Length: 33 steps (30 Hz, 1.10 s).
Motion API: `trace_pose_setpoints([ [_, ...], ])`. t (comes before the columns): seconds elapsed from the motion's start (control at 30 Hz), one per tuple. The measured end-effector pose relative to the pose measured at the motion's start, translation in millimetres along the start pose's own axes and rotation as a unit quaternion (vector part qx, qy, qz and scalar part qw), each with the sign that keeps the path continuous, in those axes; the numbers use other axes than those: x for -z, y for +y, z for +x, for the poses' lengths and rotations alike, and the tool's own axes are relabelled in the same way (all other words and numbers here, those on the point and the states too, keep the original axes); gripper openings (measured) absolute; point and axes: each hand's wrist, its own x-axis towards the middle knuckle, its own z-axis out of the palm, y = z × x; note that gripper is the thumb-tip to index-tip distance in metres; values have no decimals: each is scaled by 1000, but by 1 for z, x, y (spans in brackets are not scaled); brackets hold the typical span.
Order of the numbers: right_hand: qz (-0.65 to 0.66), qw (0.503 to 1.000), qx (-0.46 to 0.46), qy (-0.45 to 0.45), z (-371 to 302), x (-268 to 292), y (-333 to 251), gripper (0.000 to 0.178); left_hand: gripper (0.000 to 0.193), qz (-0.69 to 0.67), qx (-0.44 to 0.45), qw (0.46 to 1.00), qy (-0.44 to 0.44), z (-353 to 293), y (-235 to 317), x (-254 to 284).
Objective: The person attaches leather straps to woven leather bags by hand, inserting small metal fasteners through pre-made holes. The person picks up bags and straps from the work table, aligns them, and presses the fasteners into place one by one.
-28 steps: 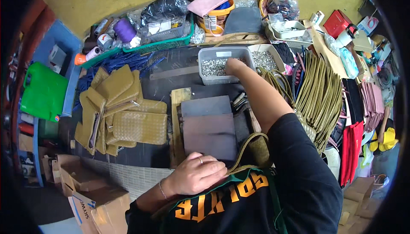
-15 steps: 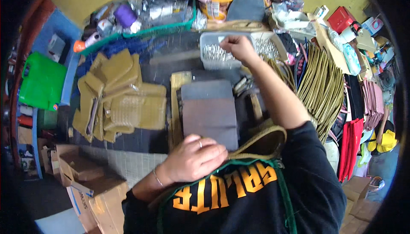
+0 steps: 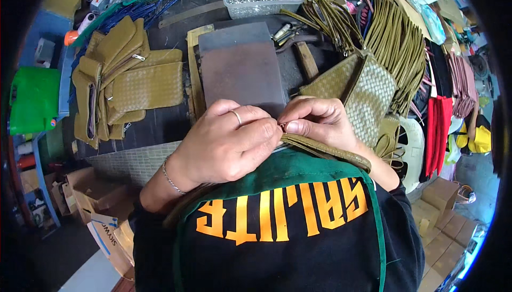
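My left hand (image 3: 226,145) is closed in a pinch at the end of an olive strap (image 3: 325,149), close against my apron. Facing it, my right hand (image 3: 320,124) has thumb and forefinger pressed together at the same spot. Something tiny and brownish shows between the fingertips, too small to name. The strap runs right from my fingers and bends below my right wrist. Just beyond my hands lies a dark, worn flat slab (image 3: 242,65) on the bench. Farther off stands a clear plastic bin (image 3: 261,10) of small shiny metal pieces.
Olive woven pouches (image 3: 144,81) with zips are piled at left. To the right are a woven olive piece (image 3: 370,86) and a bundle of olive straps (image 3: 397,46). Hand tools (image 3: 285,33) and a wooden-handled tool (image 3: 306,60) lie beyond the slab. A cardboard box (image 3: 109,238) stands lower left.
My right hand has come back from the metal-piece bin to meet my left at the strap end. My left hand has shifted slightly up. The view has tilted down toward my apron.
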Motion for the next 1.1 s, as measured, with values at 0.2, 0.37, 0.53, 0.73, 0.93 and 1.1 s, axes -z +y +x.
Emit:
trace_pose_setpoints([
  [0.2, -76, 995, 51, -37, -8, 1, -2, 11, 25, -2, -25, 1000, 1, -4, 5, -1],
  [0.37, -115, 987, 101, -54, -10, 4, -2, 12, 25, -12, -27, 1000, -7, -5, 4, -1],
  [0.53, -159, 975, 141, -68, -10, 6, -2, 12, 27, -17, -22, 1000, -11, -4, 3, 0],
  [0.73, -214, 964, 155, -34, -5, 1, -5, 11, 26, -24, -19, 1000, -1, -7, -1, -1],
  [0.93, -201, 964, 162, -59, -3, 5, -5, 12, 26, -35, -10, 999, 6, -7, -2, -3],
  [1.1, -215, 951, 188, -117, 1, 14, -6, 18, 26, -45, 3, 999, 18, -6, -3, -4],
])
